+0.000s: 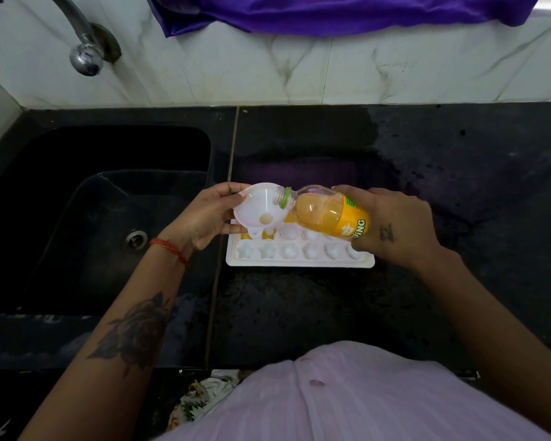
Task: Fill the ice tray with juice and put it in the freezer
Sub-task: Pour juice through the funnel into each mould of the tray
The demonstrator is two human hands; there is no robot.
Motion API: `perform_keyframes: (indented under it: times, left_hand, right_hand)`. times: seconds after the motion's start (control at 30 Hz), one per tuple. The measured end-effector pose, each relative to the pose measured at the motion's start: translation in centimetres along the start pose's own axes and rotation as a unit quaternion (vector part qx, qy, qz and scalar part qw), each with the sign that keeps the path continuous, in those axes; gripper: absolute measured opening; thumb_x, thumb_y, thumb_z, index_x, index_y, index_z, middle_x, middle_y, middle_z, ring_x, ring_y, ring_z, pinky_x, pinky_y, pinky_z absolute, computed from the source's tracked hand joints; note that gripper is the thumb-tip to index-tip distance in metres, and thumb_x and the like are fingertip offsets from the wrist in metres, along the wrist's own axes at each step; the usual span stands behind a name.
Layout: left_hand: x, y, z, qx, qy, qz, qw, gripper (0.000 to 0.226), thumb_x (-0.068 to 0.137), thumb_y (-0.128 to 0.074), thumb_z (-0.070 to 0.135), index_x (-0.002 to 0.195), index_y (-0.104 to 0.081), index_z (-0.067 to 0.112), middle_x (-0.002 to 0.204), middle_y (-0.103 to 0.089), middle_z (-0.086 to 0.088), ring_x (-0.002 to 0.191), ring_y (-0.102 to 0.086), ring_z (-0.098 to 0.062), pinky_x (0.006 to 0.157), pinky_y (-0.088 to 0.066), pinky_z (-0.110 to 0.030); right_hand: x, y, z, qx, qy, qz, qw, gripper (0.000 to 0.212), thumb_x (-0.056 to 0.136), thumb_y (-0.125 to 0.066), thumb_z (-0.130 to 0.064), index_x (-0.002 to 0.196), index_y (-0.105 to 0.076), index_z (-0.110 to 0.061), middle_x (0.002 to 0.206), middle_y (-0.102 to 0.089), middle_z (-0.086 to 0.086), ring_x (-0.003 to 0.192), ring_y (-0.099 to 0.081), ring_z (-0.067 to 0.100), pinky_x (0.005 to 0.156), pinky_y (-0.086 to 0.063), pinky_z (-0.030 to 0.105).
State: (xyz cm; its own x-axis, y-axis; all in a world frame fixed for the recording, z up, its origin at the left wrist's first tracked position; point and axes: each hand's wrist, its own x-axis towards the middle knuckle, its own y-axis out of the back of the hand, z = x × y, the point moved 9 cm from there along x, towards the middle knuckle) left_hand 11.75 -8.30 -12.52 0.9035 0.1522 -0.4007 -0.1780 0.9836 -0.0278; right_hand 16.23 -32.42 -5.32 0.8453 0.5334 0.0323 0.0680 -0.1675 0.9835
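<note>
A white ice tray (299, 261) with star and round moulds lies on the black counter (299, 313). A few cells at its far left hold orange juice. My left hand (204, 214) grips a white funnel (258, 208) over the tray's left end. My right hand (392, 224) holds an uncapped juice bottle (328, 214) tilted on its side, its mouth over the funnel's bowl. The bottle is partly full of orange juice. The far row of the tray is mostly hidden behind funnel and bottle.
A black sink (93, 218) with a drain lies left of the tray, and a chrome tap (83, 55) hangs above it. A purple cloth (331, 14) drapes over the marble wall at the back. A patterned cloth (201, 399) shows below the counter's edge.
</note>
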Motion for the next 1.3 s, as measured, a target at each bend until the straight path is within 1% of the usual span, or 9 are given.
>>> perform_keyframes:
  times: [0.1,0.23,0.37,0.53,0.63,0.77,0.9,1.13,1.3]
  left_hand:
    - [0.1,0.0,0.6,0.022,-0.022,0.007,0.999,0.019,0.096,-0.049,0.017,0.101,-0.067,0.023,0.105,-0.066,-0.006,0.088,-0.066,-0.018,0.062,-0.06,-0.027]
    - [0.5,-0.8,1.5,0.055,-0.055,-0.004,0.997,0.02,0.095,-0.051,0.017,0.101,-0.068,0.026,0.103,-0.067,-0.004,0.086,-0.066,-0.016,0.063,-0.059,-0.027]
    - [0.9,-1.9,2.2,0.083,-0.074,-0.013,0.994,0.019,0.094,-0.053,0.017,0.102,-0.069,0.025,0.102,-0.068,-0.003,0.083,-0.067,-0.014,0.058,-0.056,-0.024]
    - [1.5,-2.7,2.5,0.112,-0.076,-0.015,0.991,0.014,0.093,-0.056,0.017,0.098,-0.068,0.022,0.095,-0.067,0.0,0.08,-0.066,-0.01,0.055,-0.055,-0.021]
    - [1.8,-2.9,2.5,0.119,-0.073,-0.016,0.99,0.011,0.092,-0.058,0.017,0.099,-0.067,0.019,0.093,-0.066,0.0,0.078,-0.065,-0.009,0.054,-0.054,-0.019]
    - [2.1,-3.2,2.5,0.132,-0.072,-0.022,0.988,0.014,0.092,-0.058,0.016,0.103,-0.066,0.015,0.093,-0.066,0.0,0.076,-0.065,-0.008,0.053,-0.053,-0.019]
    - [2.2,-3.6,2.2,0.135,-0.068,-0.027,0.988,0.013,0.091,-0.059,0.018,0.101,-0.068,0.017,0.094,-0.067,-0.001,0.076,-0.067,-0.008,0.054,-0.054,-0.021]
    - [2.3,-3.8,2.0,0.14,-0.066,-0.035,0.987,0.012,0.091,-0.059,0.02,0.098,-0.069,0.021,0.094,-0.069,0.001,0.077,-0.068,-0.007,0.055,-0.055,-0.021]
    - [2.3,-3.8,2.0,0.14,-0.063,-0.037,0.987,0.012,0.091,-0.059,0.021,0.098,-0.069,0.021,0.096,-0.069,0.0,0.08,-0.068,-0.008,0.056,-0.056,-0.022]
  right_hand:
    - [-0.4,0.0,0.6,0.025,-0.009,0.0,1.0,0.088,0.056,-0.077,-0.031,0.134,-0.038,-0.044,0.098,-0.063,-0.003,0.091,-0.059,0.025,0.069,-0.046,0.031]
    - [-1.1,0.6,1.4,0.027,-0.012,0.022,0.999,0.084,0.057,-0.077,-0.031,0.133,-0.041,-0.042,0.095,-0.063,-0.002,0.087,-0.06,0.026,0.064,-0.037,0.027]
    - [-1.5,0.9,1.9,-0.003,-0.018,0.036,0.999,0.08,0.062,-0.075,-0.032,0.133,-0.04,-0.044,0.097,-0.063,-0.002,0.085,-0.061,0.026,0.064,-0.04,0.029]
    - [-1.7,1.1,2.0,-0.04,-0.02,0.038,0.998,0.075,0.07,-0.073,-0.041,0.135,-0.036,-0.046,0.106,-0.063,-0.004,0.09,-0.061,0.024,0.065,-0.04,0.029]
    - [-1.9,1.2,2.0,-0.061,-0.019,0.029,0.998,0.076,0.073,-0.072,-0.041,0.137,-0.033,-0.046,0.112,-0.061,-0.003,0.093,-0.061,0.025,0.065,-0.038,0.028]
    - [-2.0,1.5,2.0,-0.083,-0.023,0.019,0.996,0.075,0.075,-0.069,-0.039,0.139,-0.03,-0.046,0.115,-0.059,-0.002,0.094,-0.06,0.028,0.065,-0.032,0.029]
    - [-2.0,1.6,2.1,-0.098,-0.023,0.017,0.995,0.074,0.075,-0.067,-0.036,0.139,-0.031,-0.045,0.115,-0.059,0.0,0.093,-0.06,0.03,0.064,-0.03,0.03]
    - [-1.9,1.6,2.2,-0.098,-0.011,0.019,0.995,0.071,0.073,-0.059,-0.041,0.139,-0.034,-0.042,0.113,-0.06,0.004,0.09,-0.061,0.032,0.061,-0.029,0.031]
    - [-1.9,1.8,2.2,-0.085,-0.008,0.022,0.996,0.073,0.067,-0.043,-0.052,0.139,-0.033,-0.042,0.113,-0.06,0.004,0.091,-0.06,0.031,0.062,-0.029,0.031]
